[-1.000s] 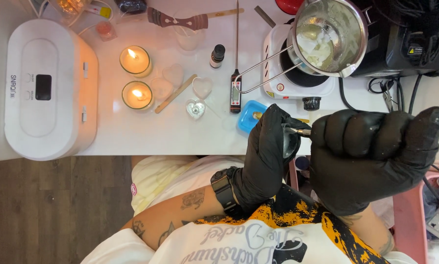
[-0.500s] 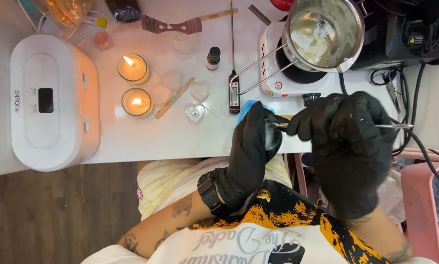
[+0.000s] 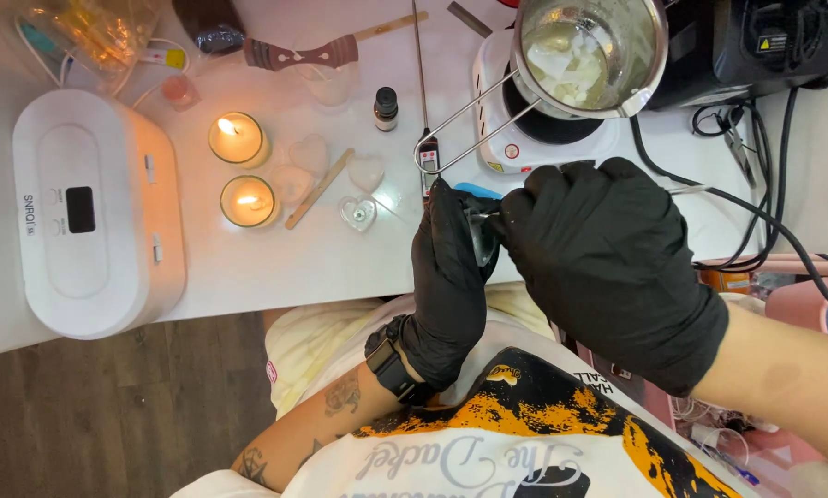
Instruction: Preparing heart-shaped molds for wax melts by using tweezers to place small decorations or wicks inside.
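Both my hands wear black gloves and meet over the table's near edge. My left hand [image 3: 451,272], with a dark watch on the wrist, is wrapped around a small clear glass cup [image 3: 481,242]. My right hand [image 3: 607,258] grips a thin metal tool [image 3: 692,190]; its handle sticks out to the right and its tip reaches into the cup. A blue tray [image 3: 476,191] peeks out just behind the hands.
On the white table stand two lit candles [image 3: 237,138] [image 3: 248,200], a heart-shaped glass [image 3: 358,213], a wooden stick [image 3: 319,175], a dark dropper bottle [image 3: 385,108] and a probe thermometer [image 3: 423,120]. A metal pitcher of wax [image 3: 584,55] sits on a hot plate [image 3: 501,152]. A white appliance [image 3: 86,212] is at left.
Both hands have shifted left together with the cup and tool. My right hand has turned from a raised fist close to the camera to a lower, palm-down grip.
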